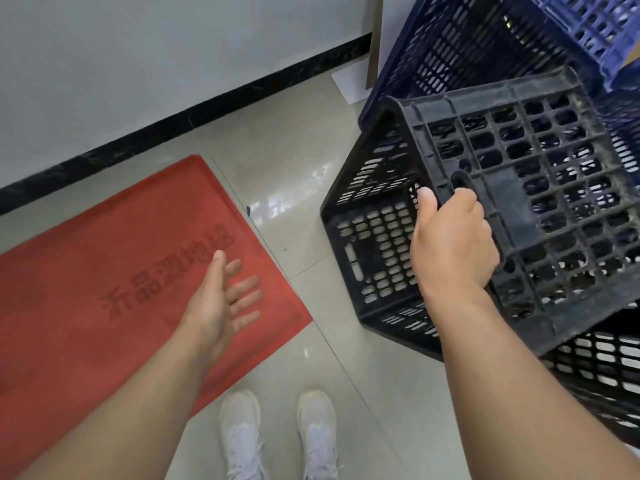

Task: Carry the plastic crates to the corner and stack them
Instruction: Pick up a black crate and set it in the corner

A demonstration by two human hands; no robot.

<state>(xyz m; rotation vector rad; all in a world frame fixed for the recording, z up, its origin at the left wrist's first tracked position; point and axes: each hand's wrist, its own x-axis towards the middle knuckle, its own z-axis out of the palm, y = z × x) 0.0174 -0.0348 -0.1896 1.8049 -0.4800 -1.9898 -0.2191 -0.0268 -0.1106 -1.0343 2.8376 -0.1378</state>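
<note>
A black plastic crate (540,188) hangs tilted on its side at the right, its open mouth facing left and its gridded bottom facing me. My right hand (453,244) grips the rim at the bottom edge, with the thumb on the inner side. My left hand (221,299) is open, palm turned right, fingers apart, over the red mat and apart from the crate. Behind the black crate lean dark blue crates (467,53), with a lighter blue one (595,26) at the top right. Another black crate (602,368) lies below at the right edge.
A red floor mat (86,306) with printed characters lies on the beige tiled floor (294,168) at the left. A white wall with black skirting (207,105) runs behind it. My white shoes (277,434) stand at the bottom centre.
</note>
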